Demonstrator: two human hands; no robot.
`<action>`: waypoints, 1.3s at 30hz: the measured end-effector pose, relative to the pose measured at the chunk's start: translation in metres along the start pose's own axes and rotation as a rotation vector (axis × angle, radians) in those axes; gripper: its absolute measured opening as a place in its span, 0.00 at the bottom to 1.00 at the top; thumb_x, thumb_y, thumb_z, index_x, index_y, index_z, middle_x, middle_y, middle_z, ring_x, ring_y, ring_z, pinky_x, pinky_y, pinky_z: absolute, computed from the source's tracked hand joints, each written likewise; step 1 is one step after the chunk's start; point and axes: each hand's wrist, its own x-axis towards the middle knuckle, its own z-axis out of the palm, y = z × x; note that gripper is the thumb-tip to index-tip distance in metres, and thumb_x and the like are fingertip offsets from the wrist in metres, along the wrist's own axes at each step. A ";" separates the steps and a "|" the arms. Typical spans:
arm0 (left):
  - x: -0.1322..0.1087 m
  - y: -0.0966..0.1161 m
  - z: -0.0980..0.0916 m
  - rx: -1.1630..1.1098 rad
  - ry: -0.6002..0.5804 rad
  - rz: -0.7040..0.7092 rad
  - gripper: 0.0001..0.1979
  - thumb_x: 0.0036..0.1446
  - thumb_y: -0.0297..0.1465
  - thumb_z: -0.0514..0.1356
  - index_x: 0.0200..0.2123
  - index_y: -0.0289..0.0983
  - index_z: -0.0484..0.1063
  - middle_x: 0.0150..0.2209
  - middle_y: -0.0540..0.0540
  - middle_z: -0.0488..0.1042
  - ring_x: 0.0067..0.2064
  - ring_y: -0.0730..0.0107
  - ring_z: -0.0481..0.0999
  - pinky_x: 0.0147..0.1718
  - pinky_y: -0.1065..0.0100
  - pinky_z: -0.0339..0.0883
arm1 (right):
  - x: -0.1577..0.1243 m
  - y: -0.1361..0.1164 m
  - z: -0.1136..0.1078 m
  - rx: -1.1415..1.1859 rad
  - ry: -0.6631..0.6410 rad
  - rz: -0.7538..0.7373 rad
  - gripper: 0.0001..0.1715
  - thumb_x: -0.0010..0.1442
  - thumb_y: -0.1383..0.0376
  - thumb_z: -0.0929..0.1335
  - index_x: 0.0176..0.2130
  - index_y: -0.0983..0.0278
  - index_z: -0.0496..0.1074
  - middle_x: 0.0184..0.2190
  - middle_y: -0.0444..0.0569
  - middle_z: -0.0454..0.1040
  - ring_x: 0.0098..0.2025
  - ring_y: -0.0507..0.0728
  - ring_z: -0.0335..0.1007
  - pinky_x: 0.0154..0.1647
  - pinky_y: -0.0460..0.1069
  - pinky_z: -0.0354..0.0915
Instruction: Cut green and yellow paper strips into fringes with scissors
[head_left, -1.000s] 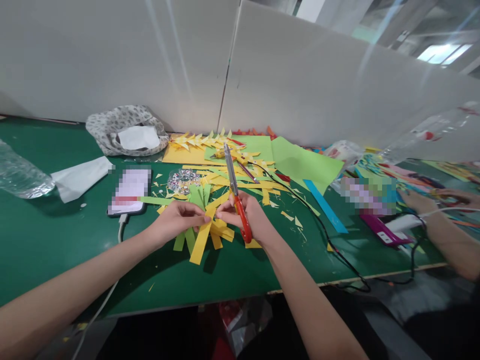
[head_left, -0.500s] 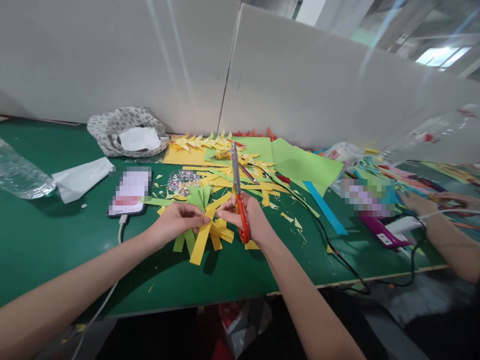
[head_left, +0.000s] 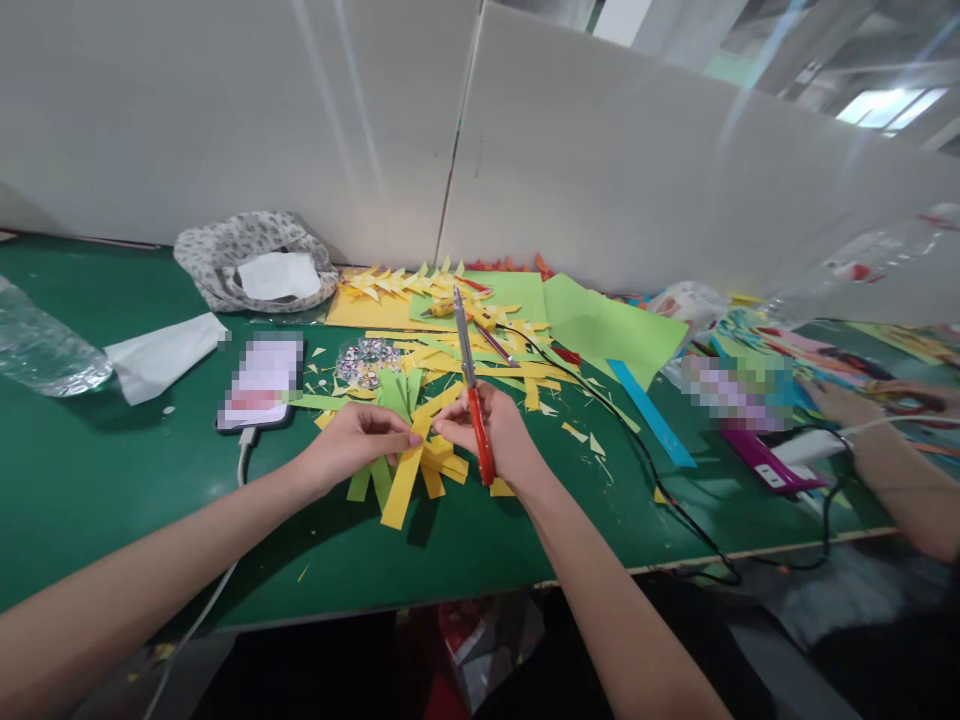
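My left hand (head_left: 365,440) is closed, pinching a yellow paper strip (head_left: 403,490) between thumb and fingertips. Red-handled scissors (head_left: 469,370) lie in my right hand (head_left: 491,432), blades together and pointing away from me. The thumb and a finger of that hand also come together close to the strip's edge; whether they pinch it I cannot tell. Beneath both hands lie more yellow strips (head_left: 444,462) and green strips (head_left: 360,487). Just beyond them sits a clear round case of small beads or googly eyes (head_left: 367,362).
A phone (head_left: 262,380) on a cable lies left, near a patterned cloth bag (head_left: 255,262) and a plastic bottle (head_left: 45,340). Behind the scissors is a yellow glue gun (head_left: 480,316) with a black cord (head_left: 637,460). Another person's hand (head_left: 844,405) works at right, beside a purple power strip (head_left: 772,467).
The scissors have turned in my right hand, their tips swinging slightly left and the handles now seen edge-on. My left hand and the strip stay almost still.
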 end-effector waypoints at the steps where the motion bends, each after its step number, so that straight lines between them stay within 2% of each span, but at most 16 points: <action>1: 0.000 0.000 0.000 0.002 0.002 -0.002 0.08 0.42 0.36 0.64 0.22 0.37 0.75 0.15 0.51 0.68 0.18 0.76 0.63 0.16 0.74 0.52 | 0.000 -0.001 -0.001 0.008 -0.016 0.003 0.14 0.40 0.65 0.70 0.25 0.60 0.58 0.22 0.40 0.72 0.30 0.54 0.70 0.32 0.50 0.66; 3: 0.000 -0.001 -0.001 0.001 0.002 -0.006 0.08 0.42 0.36 0.64 0.22 0.37 0.75 0.15 0.51 0.68 0.18 0.77 0.63 0.16 0.74 0.51 | 0.000 0.000 -0.002 0.018 -0.045 0.007 0.15 0.40 0.65 0.70 0.26 0.60 0.58 0.23 0.41 0.72 0.30 0.55 0.71 0.33 0.51 0.66; 7: 0.000 -0.001 -0.001 -0.015 0.000 -0.018 0.08 0.42 0.36 0.64 0.22 0.37 0.75 0.15 0.51 0.68 0.18 0.77 0.63 0.17 0.74 0.51 | 0.001 0.008 -0.005 -0.017 -0.021 0.017 0.15 0.41 0.64 0.71 0.26 0.60 0.59 0.23 0.41 0.71 0.28 0.54 0.70 0.35 0.52 0.65; 9: 0.000 -0.001 -0.001 -0.014 0.006 -0.026 0.08 0.42 0.36 0.64 0.22 0.37 0.75 0.15 0.51 0.68 0.19 0.77 0.63 0.17 0.74 0.51 | 0.002 0.010 -0.006 -0.019 -0.006 0.009 0.15 0.41 0.64 0.71 0.27 0.61 0.60 0.26 0.43 0.73 0.29 0.54 0.70 0.36 0.52 0.65; 13: 0.000 0.001 -0.001 -0.005 0.016 -0.025 0.09 0.42 0.36 0.64 0.22 0.36 0.74 0.15 0.51 0.68 0.18 0.77 0.62 0.17 0.73 0.51 | 0.000 0.001 -0.004 0.159 -0.100 0.009 0.18 0.41 0.63 0.71 0.27 0.61 0.58 0.32 0.48 0.75 0.35 0.55 0.72 0.40 0.52 0.65; 17: 0.000 0.001 0.000 0.014 0.000 -0.005 0.09 0.42 0.36 0.64 0.22 0.36 0.75 0.15 0.51 0.68 0.18 0.77 0.62 0.17 0.74 0.52 | -0.003 -0.003 0.001 0.173 -0.143 0.027 0.20 0.40 0.62 0.72 0.26 0.61 0.57 0.26 0.45 0.75 0.32 0.56 0.72 0.37 0.52 0.66; 22: 0.001 -0.003 0.002 0.037 -0.022 -0.032 0.11 0.43 0.39 0.63 0.23 0.36 0.75 0.17 0.52 0.69 0.18 0.78 0.63 0.16 0.75 0.53 | 0.000 0.008 0.002 0.032 0.039 -0.039 0.17 0.40 0.62 0.72 0.28 0.62 0.62 0.27 0.45 0.74 0.28 0.55 0.71 0.35 0.52 0.66; 28: 0.002 -0.006 0.000 0.036 -0.058 -0.064 0.13 0.44 0.41 0.63 0.27 0.36 0.75 0.21 0.49 0.72 0.21 0.75 0.67 0.17 0.75 0.56 | 0.008 0.007 -0.012 0.262 0.219 0.019 0.22 0.35 0.64 0.75 0.28 0.61 0.60 0.24 0.42 0.73 0.23 0.54 0.71 0.28 0.51 0.69; 32: 0.002 -0.006 0.000 0.002 -0.054 -0.045 0.12 0.47 0.40 0.61 0.28 0.37 0.74 0.21 0.48 0.73 0.26 0.72 0.72 0.18 0.76 0.58 | 0.011 0.006 -0.019 0.313 0.270 -0.014 0.23 0.34 0.65 0.75 0.27 0.61 0.61 0.23 0.41 0.72 0.23 0.54 0.71 0.29 0.52 0.69; 36: 0.003 -0.008 0.000 -0.033 -0.058 0.000 0.10 0.49 0.38 0.60 0.31 0.37 0.73 0.23 0.48 0.73 0.26 0.73 0.72 0.18 0.77 0.59 | 0.012 0.008 -0.021 0.351 0.312 -0.021 0.23 0.34 0.66 0.75 0.28 0.61 0.61 0.21 0.40 0.71 0.24 0.55 0.71 0.29 0.52 0.70; 39: 0.004 -0.009 0.000 -0.036 -0.015 0.023 0.10 0.49 0.37 0.61 0.33 0.37 0.72 0.23 0.48 0.72 0.26 0.72 0.72 0.17 0.77 0.60 | 0.013 0.009 -0.021 0.365 0.333 -0.007 0.23 0.34 0.65 0.75 0.28 0.61 0.61 0.20 0.39 0.71 0.24 0.55 0.72 0.30 0.52 0.70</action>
